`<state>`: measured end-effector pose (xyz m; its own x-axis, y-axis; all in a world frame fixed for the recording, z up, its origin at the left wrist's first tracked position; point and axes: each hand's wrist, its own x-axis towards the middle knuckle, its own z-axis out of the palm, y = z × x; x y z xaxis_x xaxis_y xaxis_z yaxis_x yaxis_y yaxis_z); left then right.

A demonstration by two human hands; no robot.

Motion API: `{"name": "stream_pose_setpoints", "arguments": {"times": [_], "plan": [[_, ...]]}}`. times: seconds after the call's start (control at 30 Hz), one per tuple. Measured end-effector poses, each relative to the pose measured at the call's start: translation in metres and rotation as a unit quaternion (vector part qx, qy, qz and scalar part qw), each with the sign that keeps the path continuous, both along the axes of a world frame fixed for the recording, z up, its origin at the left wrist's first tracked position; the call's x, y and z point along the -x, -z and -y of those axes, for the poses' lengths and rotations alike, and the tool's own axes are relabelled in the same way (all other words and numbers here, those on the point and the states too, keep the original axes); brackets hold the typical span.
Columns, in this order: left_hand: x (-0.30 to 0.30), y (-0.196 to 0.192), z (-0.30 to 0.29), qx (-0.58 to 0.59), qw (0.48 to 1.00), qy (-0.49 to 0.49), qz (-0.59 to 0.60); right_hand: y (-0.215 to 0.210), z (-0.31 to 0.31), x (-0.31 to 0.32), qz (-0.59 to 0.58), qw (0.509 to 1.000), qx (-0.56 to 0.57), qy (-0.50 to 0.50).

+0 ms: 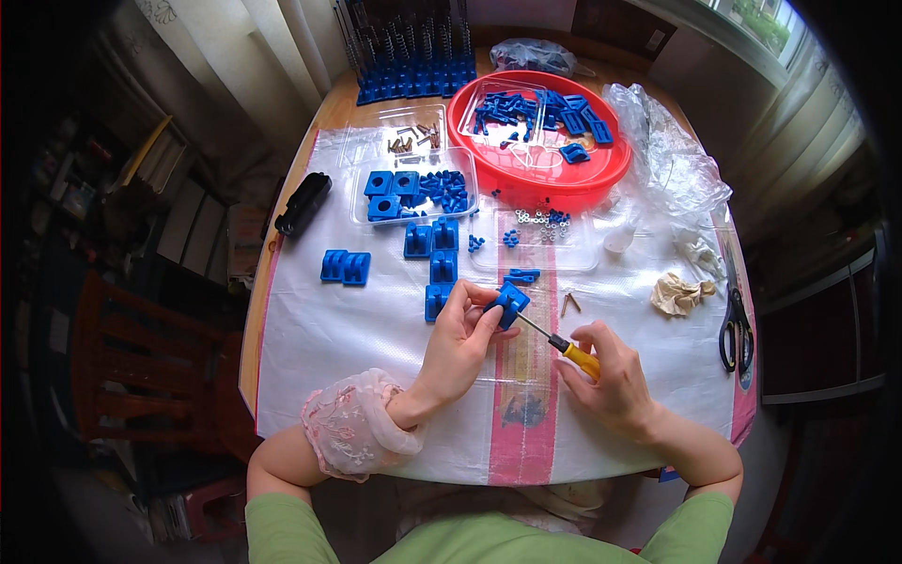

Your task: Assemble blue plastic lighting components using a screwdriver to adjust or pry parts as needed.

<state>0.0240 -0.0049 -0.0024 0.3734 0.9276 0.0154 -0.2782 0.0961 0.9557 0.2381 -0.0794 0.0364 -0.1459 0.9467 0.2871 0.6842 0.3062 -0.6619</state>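
My left hand (458,340) pinches a small blue plastic bracket (510,302) above the middle of the table. In my right hand (611,378) is a screwdriver (574,354) with a yellow and black handle, its shaft slanting up to the left. The tip meets the bracket's lower right side; the exact contact is too small to tell. Just left of the bracket stand several similar blue brackets (443,267) in a column, and a pair of them (345,267) sits farther left. A loose blue piece (522,275) lies beyond my fingers. Two brass-coloured screws (570,303) rest to the right.
A clear tray (357,209) holds blue parts; another behind it holds screws (402,146). Farther back is a red basin (615,174) of blue pieces. Black scissors (736,331), crumpled paper (680,295) and plastic wrap (672,155) lie right, a black case (303,204) left. Spring-topped blue parts (413,80) stand behind.
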Motion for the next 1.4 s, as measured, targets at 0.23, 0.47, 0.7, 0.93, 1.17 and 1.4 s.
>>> {"name": "stream_pose_setpoints", "arguments": {"times": [0.23, 0.47, 0.7, 0.93, 1.17, 1.4], "plan": [[0.0, 0.001, -0.001, 0.001, 1.0, 0.001, 0.004, -0.003, -0.001, -0.004, 0.072, 0.996, -0.056, -0.016], [0.0, 0.002, -0.001, 0.001, 1.0, -0.002, 0.002, 0.002, -0.001, -0.007, 0.139, 0.99, -0.014, -0.005], [-0.001, 0.0, 0.0, 0.002, 1.0, -0.005, 0.007, -0.006, 0.0, -0.001, 0.035, 0.999, 0.013, 0.005], [0.0, 0.002, -0.001, -0.002, 1.0, -0.006, -0.004, 0.006, -0.001, -0.006, 0.0, 0.999, -0.023, -0.023], [0.0, 0.0, -0.001, 0.0, 1.0, -0.006, 0.002, -0.002, -0.001, -0.007, 0.099, 0.995, 0.024, -0.016], [0.0, -0.001, 0.0, 0.005, 1.0, -0.012, 0.003, -0.004, -0.003, -0.001, 0.004, 1.0, 0.013, 0.003]]}}
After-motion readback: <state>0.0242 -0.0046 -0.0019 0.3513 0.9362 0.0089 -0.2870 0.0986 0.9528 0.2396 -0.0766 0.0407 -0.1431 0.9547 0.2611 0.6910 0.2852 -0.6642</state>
